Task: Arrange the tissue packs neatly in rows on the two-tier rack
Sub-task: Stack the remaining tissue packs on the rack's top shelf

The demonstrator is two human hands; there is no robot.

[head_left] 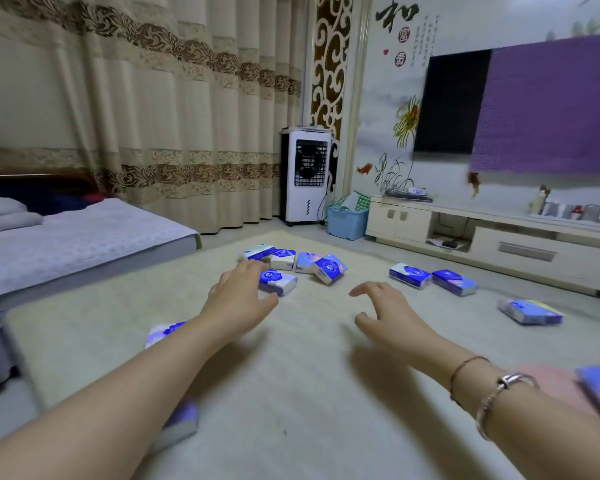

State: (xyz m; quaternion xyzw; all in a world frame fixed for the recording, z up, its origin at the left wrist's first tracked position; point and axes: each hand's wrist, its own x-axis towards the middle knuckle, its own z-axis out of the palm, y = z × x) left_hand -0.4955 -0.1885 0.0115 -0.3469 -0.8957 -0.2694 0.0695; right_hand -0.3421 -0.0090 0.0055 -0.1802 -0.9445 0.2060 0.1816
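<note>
Left hand [238, 294] touches a pack [278, 281], fingers spread; right hand [383, 311] hovers spread over the mat [291, 375].

Both my arms are stretched forward from the bottom of the frame toward the centre. My left hand [238, 294] is a little left of centre, palm down, with the fingers loosely spread and pointing away from me, the thumb out to the right. My right hand [383, 311] is just right of centre, also palm down, fingers slightly bent and pointing to the upper left. It holds nothing. On my right wrist, at the lower right, I wear two bracelets [492, 393].
</note>
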